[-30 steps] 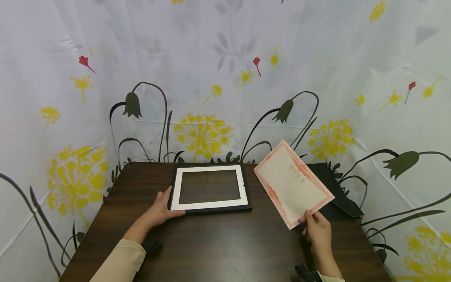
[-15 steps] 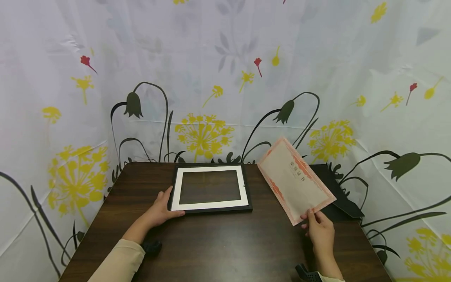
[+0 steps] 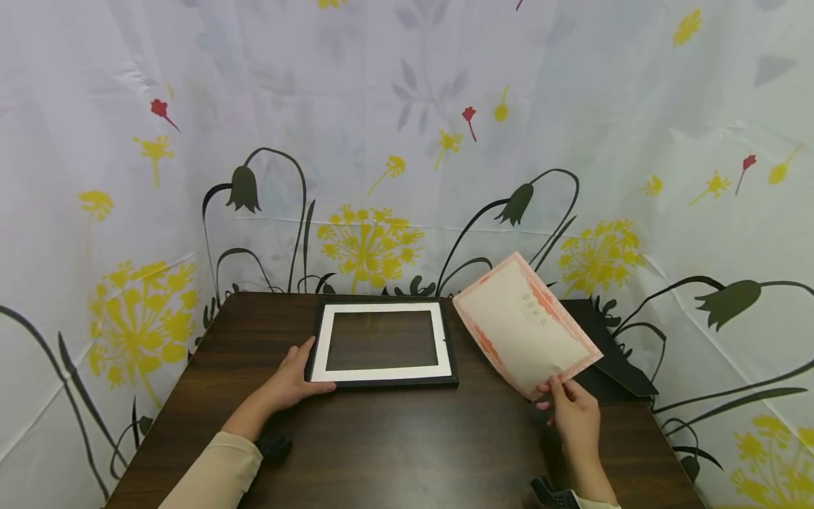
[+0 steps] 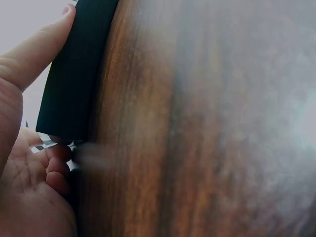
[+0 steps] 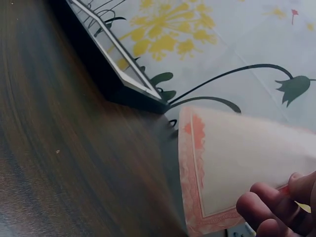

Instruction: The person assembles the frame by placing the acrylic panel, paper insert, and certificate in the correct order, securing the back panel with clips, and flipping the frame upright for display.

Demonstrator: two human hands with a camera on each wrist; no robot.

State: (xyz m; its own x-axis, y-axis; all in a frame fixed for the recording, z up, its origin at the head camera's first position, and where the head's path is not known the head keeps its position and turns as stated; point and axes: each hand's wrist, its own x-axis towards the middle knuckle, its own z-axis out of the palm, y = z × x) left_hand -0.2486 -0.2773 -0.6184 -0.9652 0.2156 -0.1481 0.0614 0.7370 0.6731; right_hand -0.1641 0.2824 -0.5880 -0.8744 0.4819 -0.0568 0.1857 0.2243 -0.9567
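A black picture frame (image 3: 394, 384) with a white mat and a see-through middle lies on the table. My left hand (image 3: 289, 382) holds its near left corner, thumb along the front edge. The left wrist view shows the thumb on the black side (image 4: 76, 74) and the fingers curled at the corner. To the right, a cream certificate (image 3: 528, 325) with a red-orange patterned border is raised and tilted above the table. My right hand (image 3: 575, 417) pinches its lower edge between thumb and fingers. In the right wrist view the certificate (image 5: 237, 158) bends slightly.
Behind the certificate, a black flat panel (image 3: 613, 353) lies at the table's right edge, partly hidden. The dark wooden table (image 3: 407, 445) backs onto a white flowered curtain (image 3: 356, 106). Both wrists wear black devices.
The certificate's far end swings right and then back left, with its tilt changing a little. My left hand keeps its hold on the picture frame, which stays in place.
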